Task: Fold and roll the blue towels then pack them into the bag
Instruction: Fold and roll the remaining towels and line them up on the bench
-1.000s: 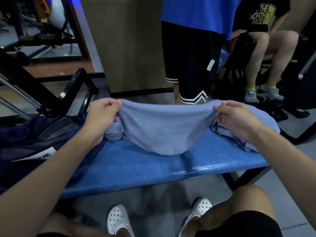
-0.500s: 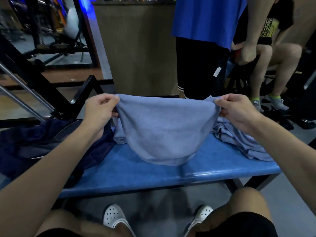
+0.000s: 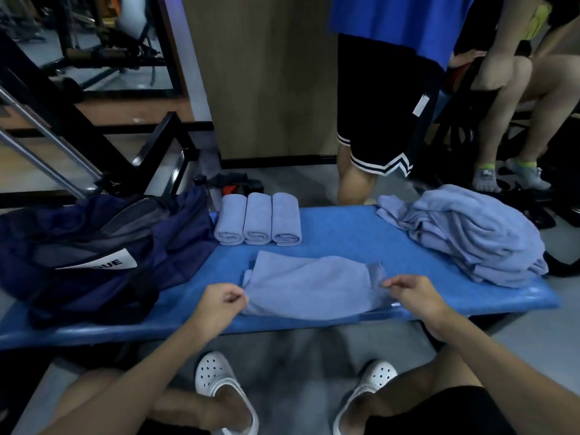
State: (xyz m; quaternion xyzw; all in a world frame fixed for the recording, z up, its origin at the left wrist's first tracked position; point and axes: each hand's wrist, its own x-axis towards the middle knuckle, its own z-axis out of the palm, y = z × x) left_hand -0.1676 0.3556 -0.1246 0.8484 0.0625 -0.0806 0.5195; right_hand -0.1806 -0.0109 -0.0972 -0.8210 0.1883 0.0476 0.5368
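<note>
A folded light-blue towel lies flat on the blue bench, near its front edge. My left hand pinches the towel's near left corner. My right hand pinches its near right corner, where the cloth is blurred. Three rolled blue towels lie side by side behind it. A loose heap of blue towels sits on the bench's right end. The dark navy bag lies open and slumped on the left end.
One person in black shorts stands just behind the bench; another sits at the far right. Black gym frames stand at the back left. A small dark object lies behind the rolls. My white clogs rest below.
The towel was held up stretched between both hands; it now lies flat on the bench. Both hands came down and toward me, still on its corners. The rolled towels are now uncovered.
</note>
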